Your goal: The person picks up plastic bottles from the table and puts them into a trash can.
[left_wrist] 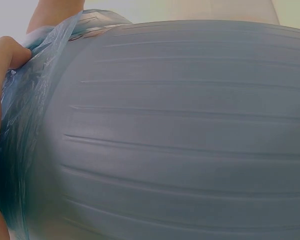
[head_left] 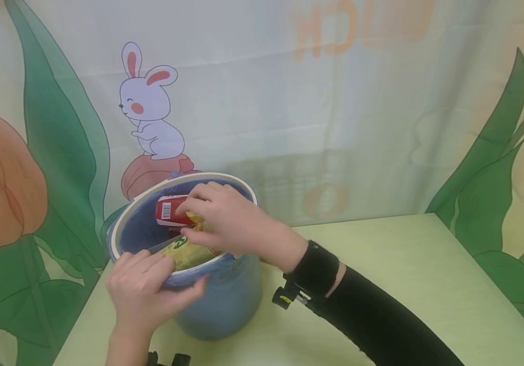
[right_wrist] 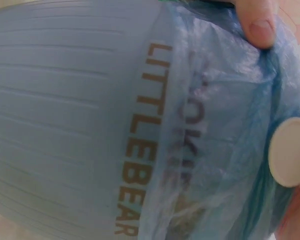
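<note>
A blue bin (head_left: 225,300), lined with a thin blue plastic bag (right_wrist: 225,90), stands tilted toward me and has a pale rim (head_left: 243,185). My left hand (head_left: 140,284) grips the front left of that rim, fingers over the top and thumb underneath outside. Inside the bin's mouth, my right hand (head_left: 225,216) pinches a crinkled yellow wrapper (head_left: 193,254) between thumb and fingers. Just behind the wrapper lies a red and white pack (head_left: 167,210) with a barcode, close to the right fingertips. The hand covers part of both items, and the bin's bottom is hidden.
The bin stands on a light green tabletop (head_left: 381,264). Behind it hangs a pale cloth backdrop (head_left: 262,101) printed with a rabbit and large plants. A round pale button (right_wrist: 290,152) sits on the bin's side in the right wrist view.
</note>
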A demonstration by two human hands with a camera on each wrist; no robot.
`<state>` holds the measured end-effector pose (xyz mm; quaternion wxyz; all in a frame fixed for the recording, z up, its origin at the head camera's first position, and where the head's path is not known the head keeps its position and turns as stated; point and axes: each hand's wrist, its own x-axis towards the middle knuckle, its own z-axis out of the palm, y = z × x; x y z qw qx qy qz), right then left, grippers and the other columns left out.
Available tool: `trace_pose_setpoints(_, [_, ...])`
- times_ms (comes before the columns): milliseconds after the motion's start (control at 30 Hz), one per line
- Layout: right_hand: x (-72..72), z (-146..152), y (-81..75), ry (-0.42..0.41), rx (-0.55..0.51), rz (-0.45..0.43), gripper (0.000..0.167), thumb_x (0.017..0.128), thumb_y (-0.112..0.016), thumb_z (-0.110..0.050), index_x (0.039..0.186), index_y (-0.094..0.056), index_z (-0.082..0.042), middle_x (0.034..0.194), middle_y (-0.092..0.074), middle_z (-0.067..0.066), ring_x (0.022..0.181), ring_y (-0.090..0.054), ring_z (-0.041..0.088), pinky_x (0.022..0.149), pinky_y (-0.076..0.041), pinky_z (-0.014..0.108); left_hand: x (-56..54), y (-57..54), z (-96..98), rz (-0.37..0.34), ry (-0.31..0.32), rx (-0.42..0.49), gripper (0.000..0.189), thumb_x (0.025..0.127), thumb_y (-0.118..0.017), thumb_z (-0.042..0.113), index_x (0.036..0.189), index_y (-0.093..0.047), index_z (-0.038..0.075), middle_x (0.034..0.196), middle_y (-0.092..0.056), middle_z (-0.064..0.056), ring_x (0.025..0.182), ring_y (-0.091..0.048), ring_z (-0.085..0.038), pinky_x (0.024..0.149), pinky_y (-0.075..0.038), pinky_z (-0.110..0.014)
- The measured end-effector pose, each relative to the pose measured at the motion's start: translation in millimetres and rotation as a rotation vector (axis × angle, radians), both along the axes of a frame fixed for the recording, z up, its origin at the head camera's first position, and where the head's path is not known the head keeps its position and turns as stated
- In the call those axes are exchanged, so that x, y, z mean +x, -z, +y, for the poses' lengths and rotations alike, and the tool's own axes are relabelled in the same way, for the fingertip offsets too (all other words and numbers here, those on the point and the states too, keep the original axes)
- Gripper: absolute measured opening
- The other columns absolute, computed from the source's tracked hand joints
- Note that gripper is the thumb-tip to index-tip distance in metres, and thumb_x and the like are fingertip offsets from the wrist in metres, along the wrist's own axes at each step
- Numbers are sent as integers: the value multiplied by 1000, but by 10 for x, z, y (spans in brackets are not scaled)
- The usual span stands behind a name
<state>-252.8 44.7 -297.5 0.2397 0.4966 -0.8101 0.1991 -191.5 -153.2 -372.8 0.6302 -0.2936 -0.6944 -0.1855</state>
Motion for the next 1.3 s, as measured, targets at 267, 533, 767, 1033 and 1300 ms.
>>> trace_pose_setpoints(267, [-78,357,25,13,-272,-88,31,98,-81,-23,124,-75,-8,121,-70,7,113,-64,21,100,-51,29,14,-14,10,-23,9,-5,58,83,-67,55,60,-30,17,53,-26,7,50,-18,-13,52,-13,-31])
trace_pose_setpoints(533, [-254,881,246,214,-426,-228,34,102,-75,-22,132,-70,-7,125,-68,8,116,-64,23,98,-53,42,26,-31,10,-29,18,10,59,83,-67,56,60,-30,17,54,-25,8,51,-18,-13,53,-13,-31])
trace_pose_setpoints(767, [-421,1146,629,357,-380,-329,34,102,-73,-24,131,-71,-6,123,-68,10,113,-65,28,96,-55,47,34,-37,-1,-17,9,14,58,83,-67,55,60,-30,17,55,-24,8,51,-17,-13,53,-13,-32])
trace_pose_setpoints(1033, [-633,1190,1196,468,-195,-496,42,105,-67,-28,139,-66,-3,132,-67,18,121,-65,34,104,-54,50,33,-14,-33,-38,-6,-22,59,86,-66,57,60,-31,17,54,-26,8,49,-21,-15,51,-15,-33])
trace_pose_setpoints(1300, [-746,1096,1590,480,-51,-577,51,104,-71,-28,146,-61,-2,140,-63,21,132,-60,38,109,-51,53,60,-6,-130,-101,-13,-82,61,89,-66,61,60,-34,18,54,-33,6,50,-26,-17,50,-21,-34])
